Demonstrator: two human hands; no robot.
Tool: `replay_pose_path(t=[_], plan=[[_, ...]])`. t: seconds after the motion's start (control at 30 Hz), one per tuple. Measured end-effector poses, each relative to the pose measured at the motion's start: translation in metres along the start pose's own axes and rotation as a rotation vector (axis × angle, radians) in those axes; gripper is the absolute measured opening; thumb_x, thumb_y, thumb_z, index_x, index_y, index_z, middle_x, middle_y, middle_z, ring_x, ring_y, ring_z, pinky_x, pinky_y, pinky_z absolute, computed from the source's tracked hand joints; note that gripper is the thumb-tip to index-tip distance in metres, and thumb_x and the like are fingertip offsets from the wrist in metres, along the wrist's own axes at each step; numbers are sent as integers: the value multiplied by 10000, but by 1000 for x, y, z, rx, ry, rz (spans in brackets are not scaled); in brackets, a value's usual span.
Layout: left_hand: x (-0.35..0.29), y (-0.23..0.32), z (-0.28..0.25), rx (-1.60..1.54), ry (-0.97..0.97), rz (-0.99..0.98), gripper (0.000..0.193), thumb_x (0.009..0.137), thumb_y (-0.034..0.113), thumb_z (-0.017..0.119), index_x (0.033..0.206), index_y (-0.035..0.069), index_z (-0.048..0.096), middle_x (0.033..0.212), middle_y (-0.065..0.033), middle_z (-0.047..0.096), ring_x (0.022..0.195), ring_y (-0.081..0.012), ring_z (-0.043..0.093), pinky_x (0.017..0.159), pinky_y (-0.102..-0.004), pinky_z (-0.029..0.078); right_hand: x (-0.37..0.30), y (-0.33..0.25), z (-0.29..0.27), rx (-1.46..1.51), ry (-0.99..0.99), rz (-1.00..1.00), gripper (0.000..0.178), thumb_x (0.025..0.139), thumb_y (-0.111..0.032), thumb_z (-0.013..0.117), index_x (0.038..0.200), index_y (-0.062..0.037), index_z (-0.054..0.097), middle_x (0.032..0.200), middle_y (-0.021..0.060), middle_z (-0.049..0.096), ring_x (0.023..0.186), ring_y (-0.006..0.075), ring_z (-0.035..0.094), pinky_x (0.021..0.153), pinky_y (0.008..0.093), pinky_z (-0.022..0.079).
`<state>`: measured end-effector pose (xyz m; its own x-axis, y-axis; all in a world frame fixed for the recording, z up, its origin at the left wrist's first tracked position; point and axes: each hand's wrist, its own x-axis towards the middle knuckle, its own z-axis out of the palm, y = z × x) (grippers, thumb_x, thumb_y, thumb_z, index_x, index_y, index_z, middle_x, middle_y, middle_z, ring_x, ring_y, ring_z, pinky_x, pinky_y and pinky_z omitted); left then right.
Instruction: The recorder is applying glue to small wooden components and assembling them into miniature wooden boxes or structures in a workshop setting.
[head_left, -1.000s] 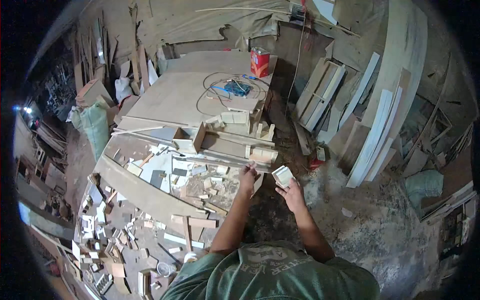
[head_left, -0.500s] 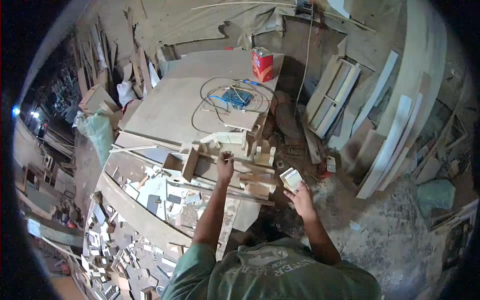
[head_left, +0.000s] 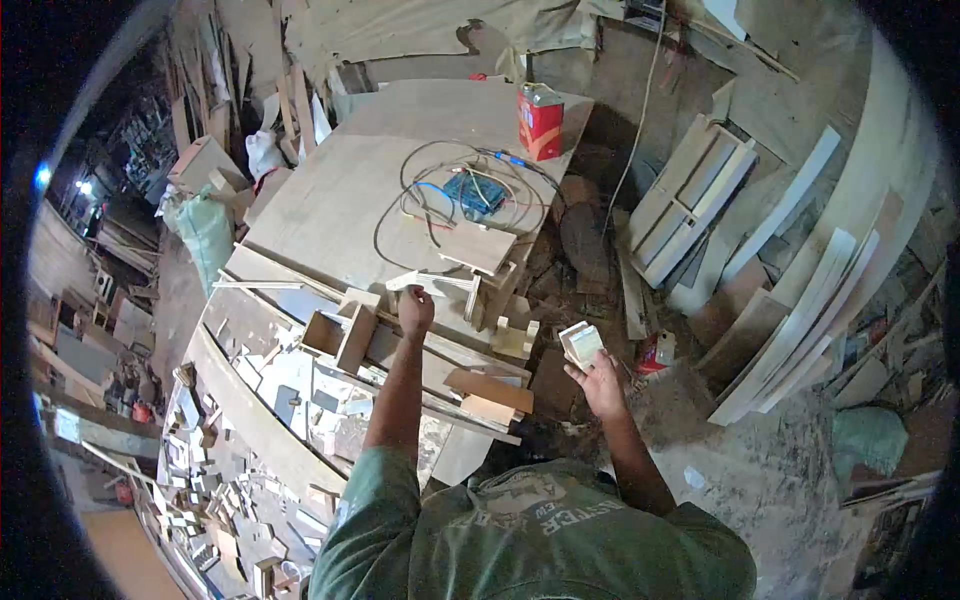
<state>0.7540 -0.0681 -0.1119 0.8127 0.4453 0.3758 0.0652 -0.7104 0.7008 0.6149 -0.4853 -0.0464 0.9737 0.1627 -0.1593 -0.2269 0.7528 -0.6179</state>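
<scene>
On my feed, the red can (head_left: pixel 541 128) stands beyond the left hand (head_left: pixel 416 312) and a little to its right, at the table's (head_left: pixel 345 175) far edge; I can't see what it holds. Left of and nearer me than that hand, an open-fronted wooden box (head_left: pixel 325 333) shows a shadowed interior whose contents I can't make out. Well left of the hand, a pale green sack (head_left: pixel 203 240) bulges upright, its filling hidden. Just right of the right hand (head_left: pixel 602 382), a small red-and-white container (head_left: pixel 656 352) sits low, contents unseen. The right hand is clamped on a small stack of wooden pieces (head_left: pixel 582 345), held at its fingertips over the floor (head_left: pixel 755 500); I see a pale, squarish block with a cream face, straight edges and a darker line along one side. The left hand's fingers are bunched at a pale wooden strip (head_left: pixel 408 281); I can't tell whether they grip it.
</scene>
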Motion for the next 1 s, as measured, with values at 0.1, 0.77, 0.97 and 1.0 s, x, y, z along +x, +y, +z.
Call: replay_pose_path(t=[0.1,0.77,0.97,1.0], plan=[[-1,-2,2,-43,-61,54,221,843,169,583,983,-1,608,884,-219,662,832,-403,648,726,-454,516,18,-1,-11,-40,-93,-34,301,972,-245,558,1197,-45,542,1251,125,594,1182,319,568,977,540,473],[-85,109,-25,80,-708,320,410,819,166,605,1226,135,565,1046,-189,662,871,-400,645,735,-500,530,56,20,-20,-118,14,171,364,945,-280,586,1262,-112,519,1255,52,565,1179,265,545,936,550,492],[-92,107,-2,81,-713,396,325,801,148,595,1123,135,637,1047,-165,679,831,-375,668,712,-474,547,46,19,-26,-150,67,172,305,957,-245,559,1229,-109,536,1224,69,588,1152,252,562,904,531,512],[-92,105,3,122,-758,392,316,792,138,599,1104,129,648,1058,-162,679,822,-370,671,711,-465,551,44,17,-25,-163,140,184,311,956,-244,558,1232,-103,534,1225,72,591,1144,255,570,898,525,516]])
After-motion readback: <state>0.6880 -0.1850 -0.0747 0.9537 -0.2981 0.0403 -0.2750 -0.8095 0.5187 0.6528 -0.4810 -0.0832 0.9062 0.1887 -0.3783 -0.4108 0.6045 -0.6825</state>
